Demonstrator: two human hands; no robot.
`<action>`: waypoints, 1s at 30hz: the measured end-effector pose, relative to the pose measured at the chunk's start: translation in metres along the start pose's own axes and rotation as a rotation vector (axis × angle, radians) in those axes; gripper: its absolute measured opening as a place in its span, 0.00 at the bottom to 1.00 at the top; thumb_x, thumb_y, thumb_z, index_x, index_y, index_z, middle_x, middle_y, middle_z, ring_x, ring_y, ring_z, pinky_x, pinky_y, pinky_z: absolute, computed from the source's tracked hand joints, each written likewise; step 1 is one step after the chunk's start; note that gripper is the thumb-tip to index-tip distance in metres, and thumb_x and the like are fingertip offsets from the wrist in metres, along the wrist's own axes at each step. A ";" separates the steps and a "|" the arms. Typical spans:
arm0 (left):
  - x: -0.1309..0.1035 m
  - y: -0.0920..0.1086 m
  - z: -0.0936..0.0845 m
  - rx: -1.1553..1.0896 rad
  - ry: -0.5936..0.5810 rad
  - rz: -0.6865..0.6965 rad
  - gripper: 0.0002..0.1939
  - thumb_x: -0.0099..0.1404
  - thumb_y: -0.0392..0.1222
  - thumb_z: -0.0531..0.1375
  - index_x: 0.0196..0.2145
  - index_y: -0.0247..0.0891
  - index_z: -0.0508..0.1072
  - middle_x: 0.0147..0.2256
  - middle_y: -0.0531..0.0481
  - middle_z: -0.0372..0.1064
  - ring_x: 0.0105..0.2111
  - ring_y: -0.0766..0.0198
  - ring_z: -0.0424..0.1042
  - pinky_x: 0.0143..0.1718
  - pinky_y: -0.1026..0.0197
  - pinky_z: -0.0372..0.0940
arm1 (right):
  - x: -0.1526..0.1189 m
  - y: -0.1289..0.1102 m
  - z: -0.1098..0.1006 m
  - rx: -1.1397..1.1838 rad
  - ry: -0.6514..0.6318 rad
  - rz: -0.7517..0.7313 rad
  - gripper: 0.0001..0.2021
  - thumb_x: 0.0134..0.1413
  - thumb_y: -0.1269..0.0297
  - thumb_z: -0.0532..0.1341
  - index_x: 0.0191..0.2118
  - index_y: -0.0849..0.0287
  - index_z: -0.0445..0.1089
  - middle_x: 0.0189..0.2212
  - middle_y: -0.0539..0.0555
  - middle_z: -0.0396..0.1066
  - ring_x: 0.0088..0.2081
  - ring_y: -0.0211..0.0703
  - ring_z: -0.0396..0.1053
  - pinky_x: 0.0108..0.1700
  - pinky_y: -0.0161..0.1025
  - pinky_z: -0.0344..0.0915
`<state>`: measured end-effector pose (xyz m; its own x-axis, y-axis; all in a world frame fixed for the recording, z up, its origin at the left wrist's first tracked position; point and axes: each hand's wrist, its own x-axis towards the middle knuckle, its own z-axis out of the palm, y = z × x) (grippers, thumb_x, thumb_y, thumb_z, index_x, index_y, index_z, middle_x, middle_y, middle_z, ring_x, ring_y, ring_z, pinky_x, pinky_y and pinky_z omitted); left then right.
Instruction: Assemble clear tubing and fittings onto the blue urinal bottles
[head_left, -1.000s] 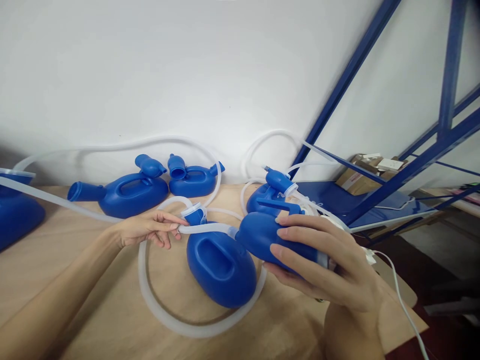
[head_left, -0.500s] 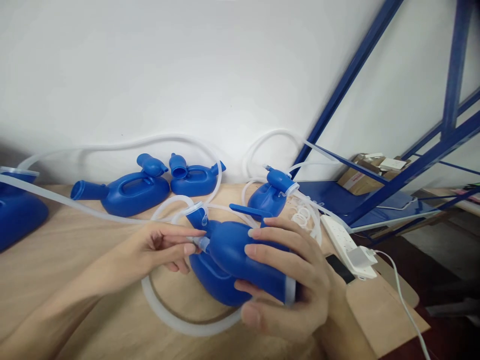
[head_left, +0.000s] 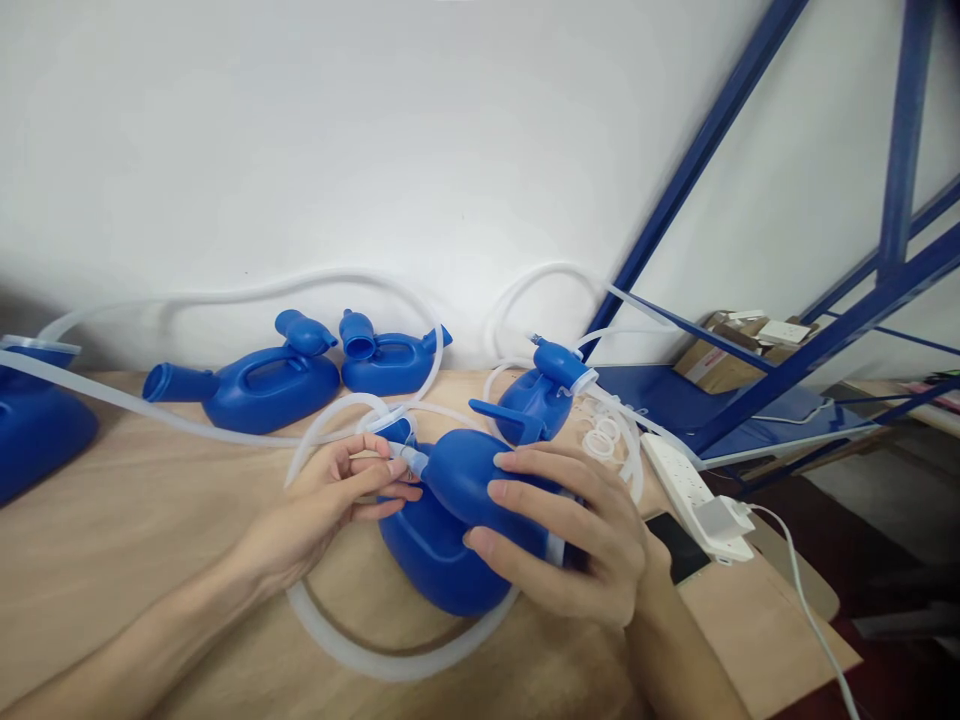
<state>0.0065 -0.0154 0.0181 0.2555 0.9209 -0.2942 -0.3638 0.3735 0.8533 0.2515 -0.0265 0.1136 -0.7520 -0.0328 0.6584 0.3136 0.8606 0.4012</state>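
Note:
My right hand [head_left: 577, 540] wraps around a blue funnel-shaped plastic piece [head_left: 469, 480], its narrow tip pointing left. My left hand [head_left: 330, 500] pinches the end of a translucent white tube [head_left: 375, 655] right at that tip. Below both hands lies a blue plastic bottle with a handle [head_left: 435, 560] on the wooden table [head_left: 150, 520], and the tube loops around it. Whether the tube end is seated on the tip is hidden by my fingers.
Two more blue bottles [head_left: 262, 385] [head_left: 386, 360] lie by the white wall, another [head_left: 536, 395] at centre right, one [head_left: 37, 425] at the far left. Loose white rings [head_left: 604, 435], a power strip [head_left: 690, 490] and a dark phone [head_left: 671, 545] sit to the right. Blue shelving [head_left: 825, 330] stands beyond.
My right hand brought the blue funnel piece down and left over the bottle. My left hand slid right along the tube and now pinches its end at the funnel's tip.

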 end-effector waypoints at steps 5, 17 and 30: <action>0.002 0.000 -0.004 -0.138 -0.020 -0.126 0.16 0.54 0.43 0.76 0.34 0.36 0.76 0.40 0.42 0.82 0.44 0.52 0.82 0.42 0.61 0.78 | -0.002 -0.003 0.006 -0.035 0.076 -0.003 0.11 0.52 0.74 0.70 0.40 0.52 0.79 0.41 0.51 0.76 0.48 0.48 0.76 0.45 0.46 0.80; 0.005 -0.006 0.002 -0.212 -0.362 -0.231 0.21 0.60 0.57 0.70 0.35 0.33 0.77 0.34 0.44 0.76 0.30 0.61 0.77 0.26 0.65 0.73 | 0.001 -0.010 -0.005 -0.039 0.009 0.102 0.12 0.49 0.73 0.74 0.39 0.52 0.78 0.43 0.50 0.76 0.50 0.46 0.76 0.52 0.47 0.79; 0.000 -0.005 -0.003 -0.122 -0.427 -0.157 0.27 0.56 0.57 0.73 0.22 0.36 0.65 0.17 0.53 0.64 0.17 0.66 0.70 0.18 0.67 0.69 | -0.012 -0.004 -0.002 0.010 0.026 0.115 0.14 0.50 0.71 0.74 0.42 0.51 0.76 0.45 0.51 0.74 0.54 0.48 0.74 0.52 0.49 0.80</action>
<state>0.0053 -0.0173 0.0127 0.6523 0.7338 -0.1901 -0.3875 0.5383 0.7484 0.2602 -0.0301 0.1057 -0.6963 0.0531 0.7158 0.3907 0.8646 0.3158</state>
